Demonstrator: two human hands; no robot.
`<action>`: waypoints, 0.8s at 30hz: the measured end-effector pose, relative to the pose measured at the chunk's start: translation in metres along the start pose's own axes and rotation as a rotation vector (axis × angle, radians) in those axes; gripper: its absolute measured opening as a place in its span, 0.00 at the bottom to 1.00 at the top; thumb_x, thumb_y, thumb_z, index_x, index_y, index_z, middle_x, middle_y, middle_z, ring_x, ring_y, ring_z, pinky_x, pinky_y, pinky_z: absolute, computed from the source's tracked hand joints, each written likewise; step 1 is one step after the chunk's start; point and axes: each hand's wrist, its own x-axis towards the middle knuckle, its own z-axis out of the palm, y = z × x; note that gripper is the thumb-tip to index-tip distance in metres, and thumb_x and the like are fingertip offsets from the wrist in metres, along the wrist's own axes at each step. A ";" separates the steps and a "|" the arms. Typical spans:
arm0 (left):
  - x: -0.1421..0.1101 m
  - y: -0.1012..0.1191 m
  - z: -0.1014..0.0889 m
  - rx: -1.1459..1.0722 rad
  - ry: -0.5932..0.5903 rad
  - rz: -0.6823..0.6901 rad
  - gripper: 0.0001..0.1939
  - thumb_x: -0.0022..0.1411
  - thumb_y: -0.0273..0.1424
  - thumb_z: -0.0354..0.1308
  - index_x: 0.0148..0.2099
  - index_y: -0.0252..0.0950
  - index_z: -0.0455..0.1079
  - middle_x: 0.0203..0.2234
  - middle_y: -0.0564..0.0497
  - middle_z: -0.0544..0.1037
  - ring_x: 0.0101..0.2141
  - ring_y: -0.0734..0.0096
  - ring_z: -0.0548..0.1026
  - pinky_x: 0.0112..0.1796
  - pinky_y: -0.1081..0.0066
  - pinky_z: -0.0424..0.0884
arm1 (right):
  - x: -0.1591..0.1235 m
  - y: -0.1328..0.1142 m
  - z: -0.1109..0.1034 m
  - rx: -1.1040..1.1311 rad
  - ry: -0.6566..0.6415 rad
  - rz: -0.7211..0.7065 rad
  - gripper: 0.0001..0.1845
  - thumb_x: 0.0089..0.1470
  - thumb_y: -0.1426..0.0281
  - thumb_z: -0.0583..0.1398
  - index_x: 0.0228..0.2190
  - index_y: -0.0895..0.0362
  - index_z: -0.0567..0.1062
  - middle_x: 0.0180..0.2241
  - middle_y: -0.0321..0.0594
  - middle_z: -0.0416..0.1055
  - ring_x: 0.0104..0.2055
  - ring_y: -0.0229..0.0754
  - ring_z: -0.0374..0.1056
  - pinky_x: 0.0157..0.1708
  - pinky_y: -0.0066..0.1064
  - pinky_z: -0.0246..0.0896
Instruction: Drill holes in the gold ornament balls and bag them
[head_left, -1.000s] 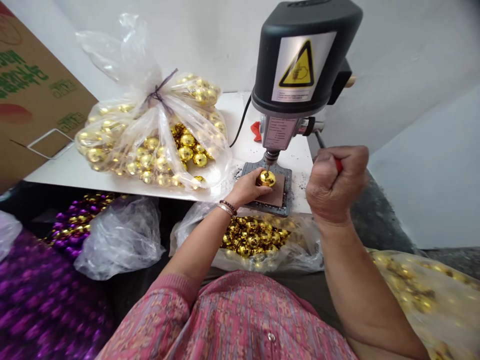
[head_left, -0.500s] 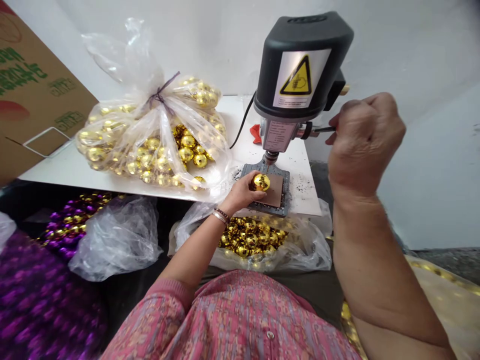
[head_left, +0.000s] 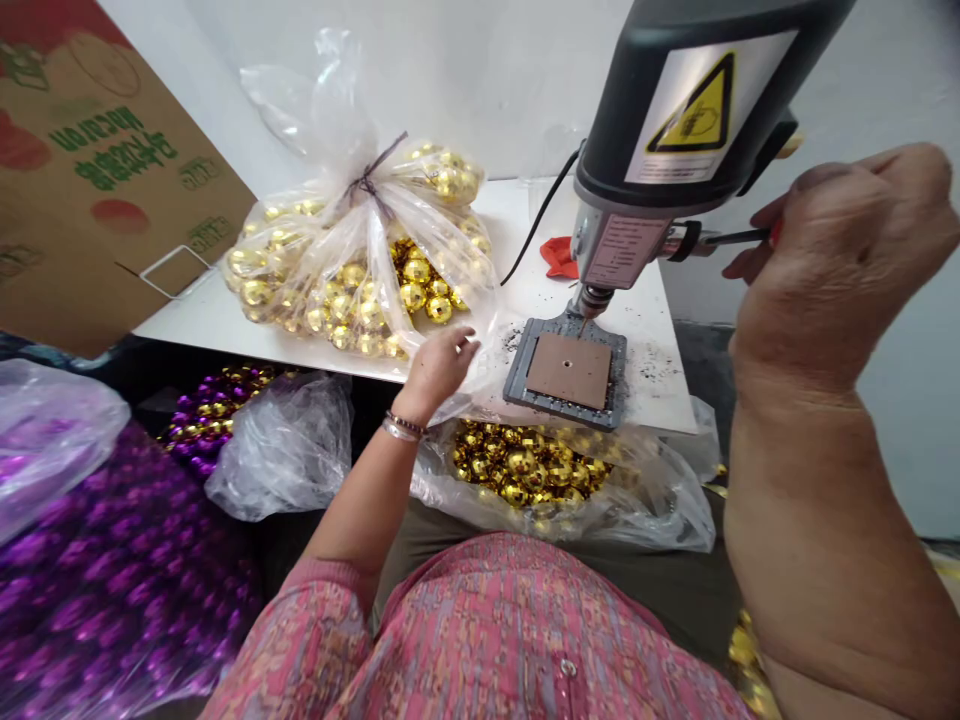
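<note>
My left hand (head_left: 437,366) hovers over the front edge of the white table (head_left: 217,322), fingers curled against the clear plastic of the tied bag of gold balls (head_left: 360,270); what it holds, if anything, is hidden. My right hand (head_left: 840,255) is closed around the red-tipped lever (head_left: 731,237) of the small drill press (head_left: 697,100), raised high at the right. The drill bit (head_left: 583,322) stands above the brown pad (head_left: 568,368) on the press base, and the pad is bare.
An open bag of gold balls (head_left: 532,470) lies on my lap below the table edge. Bags of purple balls (head_left: 90,580) and mixed purple-gold balls (head_left: 214,415) sit at left. A cardboard box (head_left: 97,200) leans at back left. A red scrap (head_left: 559,257) and dark swarf lie by the press.
The lever went from pulled down to raised. My left hand took the gold ball off the pad and moved left to the tied bag; the ball is no longer visible.
</note>
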 end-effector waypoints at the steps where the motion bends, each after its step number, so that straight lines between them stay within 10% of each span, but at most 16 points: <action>1: 0.011 -0.005 -0.007 0.103 0.060 -0.017 0.19 0.75 0.29 0.52 0.60 0.33 0.78 0.53 0.37 0.84 0.53 0.55 0.80 0.57 0.61 0.73 | 0.000 0.001 0.000 0.001 0.010 0.004 0.11 0.64 0.72 0.48 0.27 0.58 0.58 0.25 0.27 0.64 0.32 0.26 0.65 0.40 0.32 0.52; 7: 0.049 -0.029 -0.034 0.588 -0.216 -0.264 0.16 0.66 0.35 0.64 0.51 0.32 0.83 0.49 0.31 0.84 0.53 0.40 0.81 0.52 0.57 0.76 | -0.003 0.000 -0.001 -0.007 -0.008 0.004 0.12 0.63 0.70 0.50 0.27 0.58 0.59 0.25 0.28 0.62 0.29 0.26 0.60 0.39 0.32 0.52; 14: 0.028 -0.028 -0.021 0.613 -0.339 -0.184 0.23 0.64 0.30 0.63 0.60 0.34 0.78 0.54 0.32 0.83 0.56 0.39 0.80 0.55 0.53 0.75 | -0.006 0.002 -0.001 -0.034 -0.001 -0.055 0.14 0.65 0.69 0.53 0.27 0.59 0.60 0.26 0.29 0.60 0.30 0.26 0.61 0.38 0.31 0.51; 20: 0.014 -0.021 -0.025 -0.179 0.041 -0.169 0.32 0.63 0.34 0.66 0.68 0.35 0.69 0.43 0.43 0.82 0.42 0.59 0.81 0.44 0.66 0.75 | -0.008 0.002 -0.003 -0.060 -0.010 -0.020 0.14 0.65 0.67 0.55 0.28 0.60 0.63 0.26 0.28 0.61 0.28 0.24 0.59 0.38 0.31 0.49; 24: 0.001 -0.011 -0.019 -1.086 -0.223 -0.093 0.36 0.61 0.49 0.70 0.66 0.41 0.68 0.36 0.50 0.79 0.31 0.71 0.77 0.31 0.73 0.70 | -0.008 0.005 -0.003 -0.072 -0.022 -0.039 0.15 0.66 0.65 0.54 0.29 0.60 0.63 0.27 0.28 0.60 0.28 0.24 0.58 0.38 0.29 0.49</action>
